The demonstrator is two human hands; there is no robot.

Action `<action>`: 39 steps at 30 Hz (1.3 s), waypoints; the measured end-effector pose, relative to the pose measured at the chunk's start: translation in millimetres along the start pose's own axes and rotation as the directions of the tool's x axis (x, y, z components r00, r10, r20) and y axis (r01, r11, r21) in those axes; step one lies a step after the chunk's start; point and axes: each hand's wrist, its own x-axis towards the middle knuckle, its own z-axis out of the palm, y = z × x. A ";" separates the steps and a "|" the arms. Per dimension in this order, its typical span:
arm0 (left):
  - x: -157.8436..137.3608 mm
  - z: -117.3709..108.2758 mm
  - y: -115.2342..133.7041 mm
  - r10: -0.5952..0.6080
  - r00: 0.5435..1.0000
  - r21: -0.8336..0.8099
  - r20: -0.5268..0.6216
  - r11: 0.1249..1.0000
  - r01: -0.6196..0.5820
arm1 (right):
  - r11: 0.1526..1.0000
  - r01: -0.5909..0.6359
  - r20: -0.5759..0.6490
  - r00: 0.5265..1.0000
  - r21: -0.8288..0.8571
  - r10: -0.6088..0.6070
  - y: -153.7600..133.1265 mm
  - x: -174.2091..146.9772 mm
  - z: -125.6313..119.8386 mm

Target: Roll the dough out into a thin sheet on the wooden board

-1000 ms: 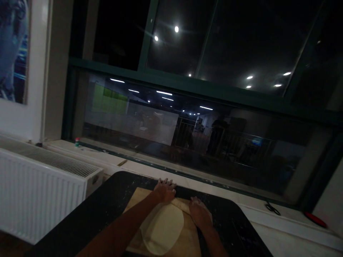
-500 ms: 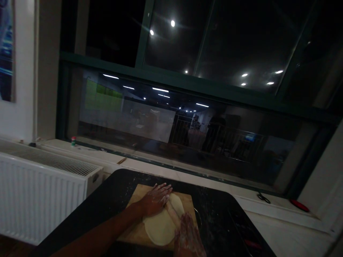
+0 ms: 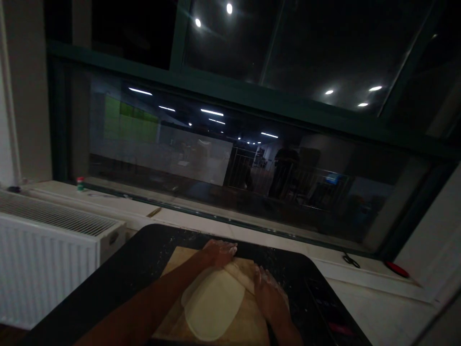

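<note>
Dough sheet [image 3: 212,305] lay on the wooden board [image 3: 248,331]. Left hand [image 3: 218,252] and right hand [image 3: 270,295] pressed flat, fingers extended, on the rolling pin [image 3: 239,275] at its far edge. Uneven pressure could tear the sheet.

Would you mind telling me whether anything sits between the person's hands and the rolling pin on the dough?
Nothing visible does. The left hand and the right hand both rest flat on the rolling pin, which lies across the far edge of the dough sheet on the wooden board.
</note>
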 end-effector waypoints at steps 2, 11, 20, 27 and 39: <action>16.0 1.7 -3.1 -0.024 0.999 0.006 -0.021 1.000 0.024 | 0.999 -0.022 -0.009 1.000 0.044 0.022 10.5 21.3 -1.6; 49.2 15.1 -9.5 -0.148 0.984 0.048 -0.101 0.987 0.153 | 0.991 -0.066 -0.047 0.996 0.117 0.072 30.9 75.3 0.1; 13.3 14.4 -2.1 -0.191 0.970 0.029 -0.150 0.980 0.197 | 0.993 0.098 -0.053 0.994 0.058 -0.095 7.3 23.7 18.5; -43.3 25.6 -11.5 -0.024 0.963 0.011 -0.269 1.000 0.028 | 0.999 -0.027 -0.393 0.919 0.043 0.041 -59.6 -40.6 35.3; -62.3 9.8 -19.5 -0.017 0.997 0.088 -0.070 0.996 0.024 | 0.996 0.083 -0.398 0.915 0.028 -0.065 -46.1 -35.2 31.6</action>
